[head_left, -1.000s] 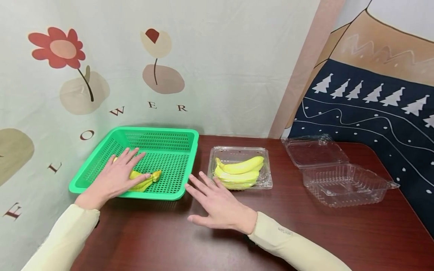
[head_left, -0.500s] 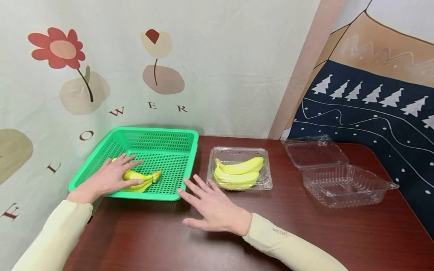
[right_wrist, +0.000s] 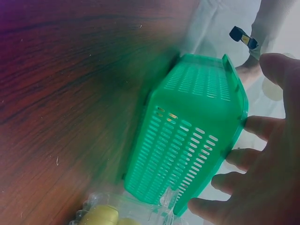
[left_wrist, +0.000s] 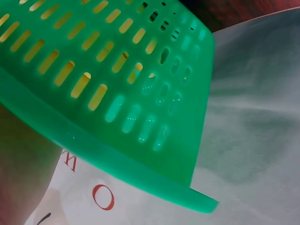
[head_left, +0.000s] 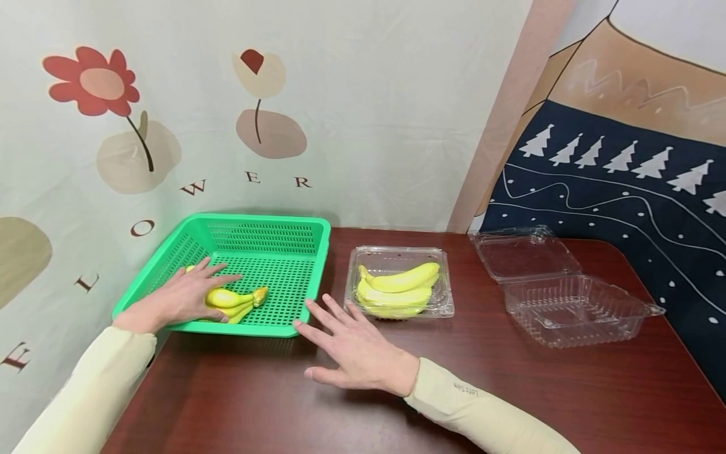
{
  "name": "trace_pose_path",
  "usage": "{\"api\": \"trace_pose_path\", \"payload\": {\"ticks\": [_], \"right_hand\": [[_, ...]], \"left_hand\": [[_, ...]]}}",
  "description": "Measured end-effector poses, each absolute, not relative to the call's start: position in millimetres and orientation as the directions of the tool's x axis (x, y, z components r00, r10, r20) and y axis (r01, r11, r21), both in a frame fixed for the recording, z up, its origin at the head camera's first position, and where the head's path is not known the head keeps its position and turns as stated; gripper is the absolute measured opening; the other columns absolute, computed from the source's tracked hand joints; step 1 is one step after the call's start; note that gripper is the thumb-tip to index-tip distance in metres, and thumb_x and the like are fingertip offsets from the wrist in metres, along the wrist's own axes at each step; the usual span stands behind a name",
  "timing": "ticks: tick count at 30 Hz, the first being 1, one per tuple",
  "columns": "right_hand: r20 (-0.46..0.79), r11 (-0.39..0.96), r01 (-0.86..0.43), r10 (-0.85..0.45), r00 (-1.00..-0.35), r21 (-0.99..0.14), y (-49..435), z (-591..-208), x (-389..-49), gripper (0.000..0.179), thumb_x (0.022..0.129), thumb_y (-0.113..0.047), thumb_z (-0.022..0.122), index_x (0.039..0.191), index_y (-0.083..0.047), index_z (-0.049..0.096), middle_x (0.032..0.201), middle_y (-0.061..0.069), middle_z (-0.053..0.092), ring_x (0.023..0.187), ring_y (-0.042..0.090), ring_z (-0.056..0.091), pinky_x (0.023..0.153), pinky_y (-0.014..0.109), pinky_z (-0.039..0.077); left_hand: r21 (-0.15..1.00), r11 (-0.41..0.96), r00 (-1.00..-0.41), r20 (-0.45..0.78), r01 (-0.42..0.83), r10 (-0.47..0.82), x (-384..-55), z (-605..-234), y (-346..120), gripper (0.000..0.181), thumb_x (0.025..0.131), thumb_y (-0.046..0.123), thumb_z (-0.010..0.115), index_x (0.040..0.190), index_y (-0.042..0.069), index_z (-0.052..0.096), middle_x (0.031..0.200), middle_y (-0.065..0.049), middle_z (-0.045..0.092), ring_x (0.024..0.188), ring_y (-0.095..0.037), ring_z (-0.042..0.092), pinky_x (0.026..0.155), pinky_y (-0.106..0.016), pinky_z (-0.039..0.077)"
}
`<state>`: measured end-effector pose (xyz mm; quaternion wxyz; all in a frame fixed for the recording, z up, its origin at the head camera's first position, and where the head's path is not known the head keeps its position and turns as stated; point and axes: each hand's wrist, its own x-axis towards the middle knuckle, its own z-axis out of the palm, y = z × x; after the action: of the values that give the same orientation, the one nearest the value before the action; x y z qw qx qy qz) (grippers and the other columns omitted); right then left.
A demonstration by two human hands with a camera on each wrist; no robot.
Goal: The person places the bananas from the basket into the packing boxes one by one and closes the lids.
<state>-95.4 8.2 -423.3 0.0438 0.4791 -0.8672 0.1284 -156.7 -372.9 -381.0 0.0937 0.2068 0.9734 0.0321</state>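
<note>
A bunch of yellow bananas [head_left: 235,299] lies in the near left part of a green perforated basket [head_left: 266,330]. Over it is my left hand [head_left: 178,297], thumb on the near side and fingers across the far side, gripping the bunch. The left wrist view shows the basket wall [left_wrist: 154,173] with yellow through its slots; the fingers are hidden there. My right hand [head_left: 360,350] is spread out, its fingertips right at the basket's right rim. In the right wrist view, several fingertips of this hand [right_wrist: 267,173] overlap the rim.
A closed clear plastic clamshell box [head_left: 447,296] with bananas inside stands right of the basket. Farther right is another clamshell [head_left: 575,315], its lid tipped back, nothing inside. A printed cloth [head_left: 386,126] hangs behind the brown table [head_left: 272,403].
My left hand has shifted slightly left and lowered, its thumb coming down along the near side of the bananas. My right hand has moved a little left, up to the basket's rim.
</note>
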Motion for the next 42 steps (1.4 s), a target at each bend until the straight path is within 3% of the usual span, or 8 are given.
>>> {"api": "trace_pose_path", "payload": {"ticks": [12,22,25,28,31,34,42], "right_hand": [[0.198,0.507,-0.843,-0.821,-0.536,-0.178,8,-425,-96,0.076,0.102,-0.065,0.048,0.165,-0.028,0.029,0.174,0.007,0.012,0.158,0.032,0.010,0.119,0.062,0.029],[0.195,0.511,-0.843,-0.821,-0.537,-0.170,8,-426,-95,0.075,0.102,-0.063,0.049,0.165,-0.028,0.028,0.173,0.008,0.014,0.158,0.034,0.011,0.118,0.062,0.030],[0.196,0.511,-0.843,-0.821,-0.536,-0.169,8,-426,-95,0.075,0.102,-0.063,0.049,0.165,-0.028,0.028,0.173,0.008,0.015,0.158,0.034,0.011,0.118,0.062,0.030],[0.200,0.511,-0.844,-0.820,-0.536,-0.164,8,-426,-95,0.075,0.102,-0.062,0.050,0.165,-0.028,0.028,0.173,0.009,0.015,0.158,0.035,0.012,0.118,0.062,0.031],[0.202,0.513,-0.843,-0.819,-0.537,-0.162,8,-426,-95,0.075,0.102,-0.062,0.050,0.165,-0.028,0.028,0.173,0.009,0.015,0.158,0.035,0.013,0.118,0.062,0.031],[0.204,0.512,-0.844,-0.819,-0.536,-0.161,8,-426,-95,0.075,0.102,-0.062,0.050,0.165,-0.027,0.029,0.173,0.009,0.016,0.157,0.036,0.014,0.117,0.062,0.031],[0.209,0.514,-0.842,-0.816,-0.539,-0.164,8,-427,-95,0.075,0.102,-0.062,0.051,0.165,-0.027,0.030,0.173,0.008,0.013,0.157,0.035,0.014,0.118,0.062,0.031]], "left_hand": [[0.020,0.882,-0.878,-0.095,0.470,0.470,-161,-386,-367,0.072,0.088,0.045,0.079,0.150,0.016,0.056,0.152,-0.027,0.048,0.144,-0.057,0.031,0.106,-0.081,0.027],[0.049,0.892,-0.884,-0.122,0.449,0.452,-161,-385,-370,0.087,0.079,0.030,0.090,0.155,0.019,0.048,0.159,-0.028,0.037,0.146,-0.056,0.026,0.105,-0.083,0.022],[0.034,0.884,-0.877,-0.108,0.467,0.468,-161,-385,-371,0.084,0.078,0.025,0.091,0.152,0.019,0.052,0.154,-0.027,0.044,0.144,-0.055,0.031,0.104,-0.083,0.025],[0.010,0.866,-0.864,-0.055,0.500,0.500,-160,-385,-372,0.076,0.076,0.023,0.092,0.144,0.018,0.060,0.137,-0.020,0.060,0.133,-0.047,0.048,0.100,-0.077,0.036],[-0.009,0.850,-0.850,-0.005,0.527,0.527,-160,-386,-373,0.068,0.074,0.023,0.093,0.137,0.018,0.066,0.120,-0.012,0.067,0.114,-0.037,0.060,0.091,-0.066,0.044],[-0.021,0.842,-0.842,0.023,0.539,0.539,-161,-387,-374,0.065,0.075,0.025,0.093,0.134,0.017,0.067,0.112,-0.009,0.068,0.103,-0.032,0.062,0.084,-0.058,0.045],[-0.058,0.820,-0.812,0.112,0.570,0.573,-160,-385,-378,0.071,0.075,0.028,0.092,0.139,0.015,0.064,0.103,-0.009,0.066,0.088,-0.030,0.062,0.076,-0.052,0.046]]}}
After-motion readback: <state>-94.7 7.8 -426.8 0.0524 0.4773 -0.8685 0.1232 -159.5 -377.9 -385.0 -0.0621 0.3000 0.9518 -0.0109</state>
